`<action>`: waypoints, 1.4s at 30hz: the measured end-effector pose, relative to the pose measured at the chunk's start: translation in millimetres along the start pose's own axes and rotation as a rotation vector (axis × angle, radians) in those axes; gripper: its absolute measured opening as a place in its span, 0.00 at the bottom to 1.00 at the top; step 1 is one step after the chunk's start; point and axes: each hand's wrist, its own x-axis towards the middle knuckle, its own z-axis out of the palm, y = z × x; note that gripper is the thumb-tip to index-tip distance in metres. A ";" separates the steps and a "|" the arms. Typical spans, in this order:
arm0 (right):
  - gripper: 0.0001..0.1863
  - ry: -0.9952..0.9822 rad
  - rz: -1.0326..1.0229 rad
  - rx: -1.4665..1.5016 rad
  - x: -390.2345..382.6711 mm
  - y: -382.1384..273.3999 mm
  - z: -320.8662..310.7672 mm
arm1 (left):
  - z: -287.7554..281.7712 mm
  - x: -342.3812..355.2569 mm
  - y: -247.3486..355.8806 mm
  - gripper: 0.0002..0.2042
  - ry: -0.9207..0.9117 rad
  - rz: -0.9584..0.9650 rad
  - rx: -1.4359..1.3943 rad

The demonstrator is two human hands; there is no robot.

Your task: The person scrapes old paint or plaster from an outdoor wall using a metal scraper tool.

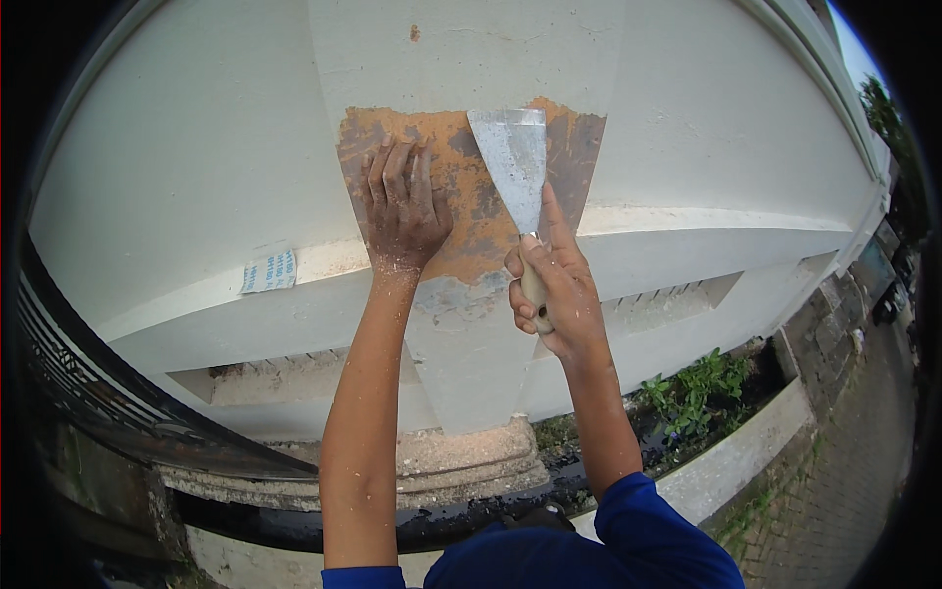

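Grey steel, broad-bladed scraper with pale handle (518, 172): clamped in right hand (569, 290), index finger extended; blade near upper edge of orange-and-grey rough patch (459, 162) on white wall (471, 59). Left hand (404, 211) open, fingers slightly spread, against patch's left side.

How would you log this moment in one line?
left hand: over brown patch | right hand: gripping scraper | blade: upward, near patch's top edge | wall: pale
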 end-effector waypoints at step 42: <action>0.35 -0.066 -0.009 0.031 6.2 14.4 13.8 | 8.2 -5.8 -3.9 0.22 0.008 -0.005 0.010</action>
